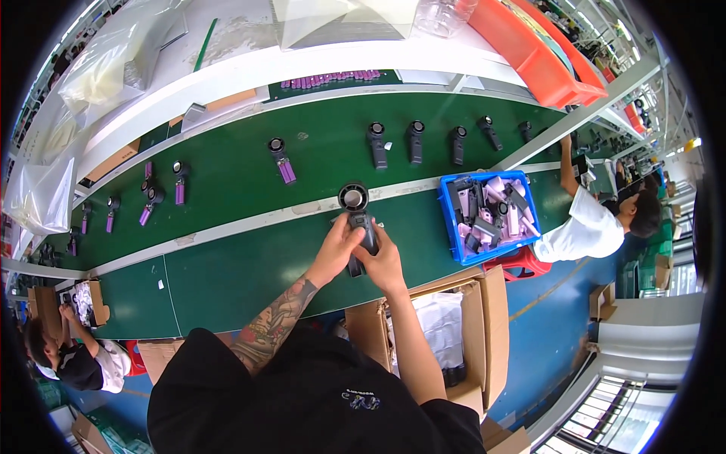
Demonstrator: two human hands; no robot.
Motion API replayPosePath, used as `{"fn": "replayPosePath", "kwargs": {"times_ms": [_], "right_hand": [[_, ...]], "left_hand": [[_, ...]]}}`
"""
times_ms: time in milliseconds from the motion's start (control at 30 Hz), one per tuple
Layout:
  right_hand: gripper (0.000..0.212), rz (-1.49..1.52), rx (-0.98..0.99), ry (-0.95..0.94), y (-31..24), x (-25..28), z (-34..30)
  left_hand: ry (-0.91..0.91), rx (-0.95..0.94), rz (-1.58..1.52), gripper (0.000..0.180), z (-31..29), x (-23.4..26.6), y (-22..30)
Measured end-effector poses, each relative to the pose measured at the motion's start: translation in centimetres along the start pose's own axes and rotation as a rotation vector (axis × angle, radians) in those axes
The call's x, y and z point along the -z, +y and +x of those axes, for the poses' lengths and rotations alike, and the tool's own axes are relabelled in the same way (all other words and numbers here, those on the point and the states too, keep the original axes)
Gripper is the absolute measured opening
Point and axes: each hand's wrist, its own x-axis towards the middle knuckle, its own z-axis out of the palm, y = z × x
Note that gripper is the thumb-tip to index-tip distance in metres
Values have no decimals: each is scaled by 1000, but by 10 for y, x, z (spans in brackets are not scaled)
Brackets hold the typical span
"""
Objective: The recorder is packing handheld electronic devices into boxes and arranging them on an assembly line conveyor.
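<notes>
Both of my hands are closed around a dark grey handheld fan (353, 198), over the near green worktop in front of me. Its round head points away from me, and its handle runs back between my hands. My left hand (335, 251) grips the handle from the left, below the head. My right hand (384, 266) wraps the handle from the right, fingers partly hidden. A dark piece (355, 266) shows beneath my hands; whether it belongs to the fan I cannot tell. To the right stands a blue basket (448, 219) full of grey and pale purple casing pieces.
Beyond a pale rail, a green belt (325, 136) carries several handheld fans, some grey-cased (416, 141), some with purple cells exposed (281, 160). A white shelf (249, 83) with an orange bin (529, 53) overhangs it. Open cardboard box (491, 333) at my right; co-workers sit on both sides.
</notes>
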Motion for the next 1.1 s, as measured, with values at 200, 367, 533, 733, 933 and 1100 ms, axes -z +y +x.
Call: {"fn": "replayPosePath", "kwargs": {"times_ms": [200, 367, 533, 733, 933, 1100], "right_hand": [[42, -639, 61, -16, 15, -17, 23], [36, -192, -56, -122, 69, -16, 64], [30, 922, -445, -405, 95, -6, 105], [29, 655, -477, -263, 97, -26, 152], [24, 783, -418, -174, 93, -26, 150], [25, 714, -426, -175, 79, -34, 152]], "left_hand": [[25, -64, 389, 38, 15, 27, -22], [101, 377, 455, 37, 48, 41, -3], [449, 79, 591, 47, 89, 163, -41], [631, 73, 1123, 61, 157, 266, -64], [530, 213, 1340, 66, 199, 247, -54], [534, 206, 1424, 55, 216, 251, -51]]}}
